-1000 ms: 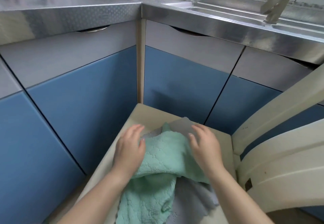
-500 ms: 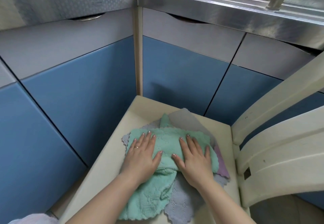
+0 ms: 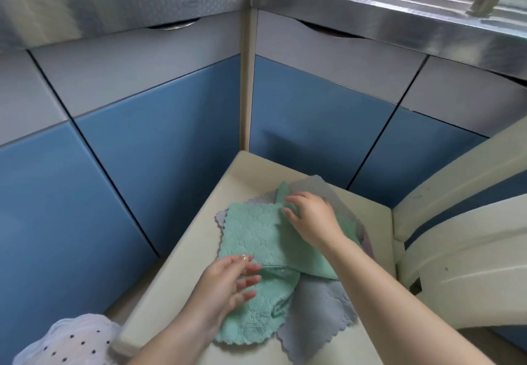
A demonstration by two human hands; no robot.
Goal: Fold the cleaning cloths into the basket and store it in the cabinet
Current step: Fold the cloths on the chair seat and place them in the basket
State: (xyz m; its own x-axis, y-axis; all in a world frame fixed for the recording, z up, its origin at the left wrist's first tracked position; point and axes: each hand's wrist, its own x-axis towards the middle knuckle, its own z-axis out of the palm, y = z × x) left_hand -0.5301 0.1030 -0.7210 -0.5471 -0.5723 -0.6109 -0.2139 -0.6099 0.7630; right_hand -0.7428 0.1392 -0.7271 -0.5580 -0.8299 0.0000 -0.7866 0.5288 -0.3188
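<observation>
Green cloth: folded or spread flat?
Partly folded: the green cloth shows a doubled-over crease near the left hand, its lower part still loose.

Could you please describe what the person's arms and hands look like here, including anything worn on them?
Both forearms are bare, with no sleeves, gloves or watch showing. The left hand wears a small shiny ring on one finger. The right hand shows no jewellery. The fingernails look short and unpainted. White fabric with black dots, probably the person's clothing, shows at the lower left.
</observation>
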